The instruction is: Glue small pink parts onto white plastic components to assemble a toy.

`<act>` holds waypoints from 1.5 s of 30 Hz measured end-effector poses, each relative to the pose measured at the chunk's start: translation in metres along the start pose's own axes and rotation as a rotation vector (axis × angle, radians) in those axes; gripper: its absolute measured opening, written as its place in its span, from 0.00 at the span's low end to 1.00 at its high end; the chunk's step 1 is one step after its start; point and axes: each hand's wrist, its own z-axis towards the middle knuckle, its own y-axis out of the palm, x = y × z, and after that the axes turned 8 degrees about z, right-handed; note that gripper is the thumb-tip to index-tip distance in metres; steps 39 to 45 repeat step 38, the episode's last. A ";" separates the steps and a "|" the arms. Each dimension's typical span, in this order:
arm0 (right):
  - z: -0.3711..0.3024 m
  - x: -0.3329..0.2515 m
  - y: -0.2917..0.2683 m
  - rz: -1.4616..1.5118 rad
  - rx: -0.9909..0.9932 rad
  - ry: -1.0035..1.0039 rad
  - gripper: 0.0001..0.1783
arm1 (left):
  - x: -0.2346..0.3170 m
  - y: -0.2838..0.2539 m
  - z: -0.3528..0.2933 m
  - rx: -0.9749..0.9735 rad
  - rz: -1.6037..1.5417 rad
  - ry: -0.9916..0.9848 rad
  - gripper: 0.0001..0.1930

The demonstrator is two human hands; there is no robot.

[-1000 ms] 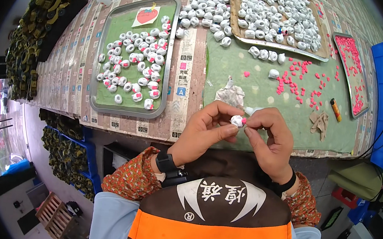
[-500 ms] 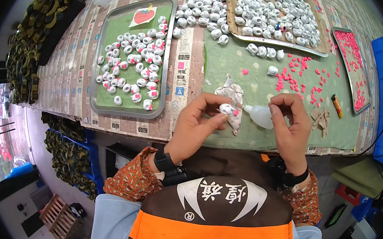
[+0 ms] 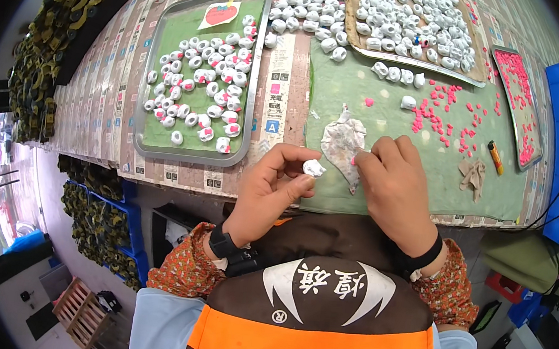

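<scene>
My left hand (image 3: 266, 185) is closed, pinching a small white moulded piece (image 3: 314, 168) between thumb and fingers. No pink shows on the side of it that faces up. My right hand (image 3: 396, 186) is bent over the green mat, fingertips pressed together beside a stained, crumpled cloth (image 3: 343, 140). A tiny pink piece (image 3: 353, 160) shows at those fingertips; the hand's back hides the rest of its grip. The white squeeze bottle is out of sight.
At the left, a metal tray (image 3: 254, 105) holds white pieces, several with pink parts. More white pieces fill a far tray (image 3: 424, 69). Loose pink pieces (image 3: 436, 115) lie right, near a narrow tray (image 3: 524, 166), a yellow-black tube (image 3: 494, 157) and a beige rag (image 3: 472, 176).
The white squeeze bottle has gone from my right fingers, which now pinch at the cloth. My left hand has shifted slightly left and turned the white piece. The view has shifted a little.
</scene>
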 end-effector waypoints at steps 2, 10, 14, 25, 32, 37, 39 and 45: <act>0.004 0.000 0.003 -0.052 -0.030 -0.007 0.06 | -0.002 0.001 -0.002 -0.010 -0.019 -0.015 0.17; 0.007 -0.011 0.014 -0.208 -0.054 0.072 0.07 | -0.012 0.005 0.000 -0.021 -0.081 -0.023 0.16; 0.005 -0.012 0.018 -0.198 -0.045 0.108 0.07 | -0.015 0.003 0.002 -0.028 -0.091 -0.028 0.16; 0.005 -0.011 0.025 -0.175 -0.010 0.114 0.13 | -0.019 0.013 0.014 -0.011 -0.108 -0.089 0.16; 0.001 -0.013 0.006 0.067 0.047 0.133 0.12 | -0.020 0.014 0.014 -0.011 -0.128 -0.086 0.17; 0.004 -0.025 -0.001 0.250 0.037 0.079 0.14 | -0.015 0.014 0.011 -0.075 -0.090 -0.008 0.18; 0.004 -0.025 -0.001 0.260 0.039 0.077 0.14 | -0.016 0.014 0.010 -0.085 -0.075 0.021 0.19; 0.004 -0.025 -0.001 0.260 0.039 0.077 0.14 | -0.016 0.014 0.010 -0.085 -0.075 0.021 0.19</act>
